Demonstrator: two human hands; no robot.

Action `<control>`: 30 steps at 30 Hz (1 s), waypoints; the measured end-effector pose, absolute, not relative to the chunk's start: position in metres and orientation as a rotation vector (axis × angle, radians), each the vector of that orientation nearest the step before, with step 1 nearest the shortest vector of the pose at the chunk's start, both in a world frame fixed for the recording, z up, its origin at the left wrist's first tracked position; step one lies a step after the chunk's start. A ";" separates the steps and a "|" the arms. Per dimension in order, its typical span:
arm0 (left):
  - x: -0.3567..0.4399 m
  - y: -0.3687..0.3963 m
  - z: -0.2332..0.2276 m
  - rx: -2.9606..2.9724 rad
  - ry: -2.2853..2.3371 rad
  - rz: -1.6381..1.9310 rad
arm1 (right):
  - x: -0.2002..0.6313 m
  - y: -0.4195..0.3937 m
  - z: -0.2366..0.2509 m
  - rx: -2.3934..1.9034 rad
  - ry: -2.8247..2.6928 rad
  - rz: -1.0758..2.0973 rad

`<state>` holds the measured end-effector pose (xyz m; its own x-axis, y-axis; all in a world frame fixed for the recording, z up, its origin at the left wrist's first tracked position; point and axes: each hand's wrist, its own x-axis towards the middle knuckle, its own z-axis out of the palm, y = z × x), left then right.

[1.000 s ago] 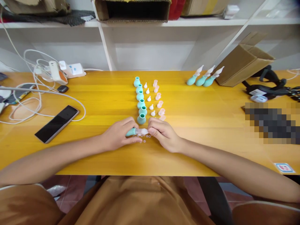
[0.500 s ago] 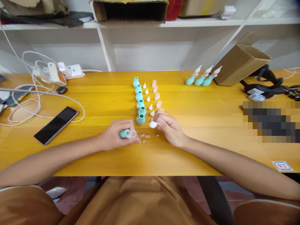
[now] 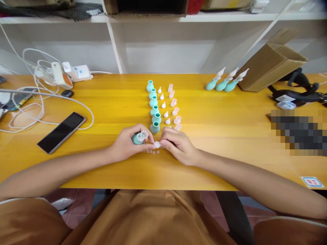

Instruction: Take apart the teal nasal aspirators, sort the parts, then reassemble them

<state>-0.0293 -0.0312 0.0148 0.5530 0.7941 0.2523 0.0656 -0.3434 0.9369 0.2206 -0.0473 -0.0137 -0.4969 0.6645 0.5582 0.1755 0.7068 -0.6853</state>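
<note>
My left hand is wrapped round a teal squeeze bulb with a clear connector in its mouth. Between the fingertips of my right hand is a white nozzle tip, its wide end at my left thumb and forefinger. Small clear discs lie on the table just below. Beyond my hands stand a column of teal bulbs, a column of small white tips and a column of clear pinkish connectors.
Three assembled bulbs with nozzles lie at the back right beside a brown cardboard box. A black headset strap is further right. On the left are a phone, white cables and chargers. White shelving rises behind.
My right hand has brought the white nozzle tip leftward to my left fingertips. My left hand has turned the bulb slightly and its thumb and forefinger have come to the tip. The view has shifted a little.
</note>
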 end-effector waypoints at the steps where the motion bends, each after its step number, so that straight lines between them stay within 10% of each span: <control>1: -0.030 -0.031 0.015 1.780 0.716 0.897 | 0.221 -0.047 -0.014 -0.641 -2.039 0.713; 17: -0.045 -0.013 0.017 2.428 0.763 0.493 | 0.247 -0.038 0.024 -0.665 -2.173 0.345; 30: -0.045 -0.010 0.017 2.392 0.875 0.428 | 0.343 0.118 0.065 -1.671 -2.226 -0.284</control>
<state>-0.0451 -0.0098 0.0169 0.7374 0.6674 0.1039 0.4918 -0.6360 0.5947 0.3429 0.1176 0.0649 -0.2489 0.8883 0.3860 0.9567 0.2876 -0.0450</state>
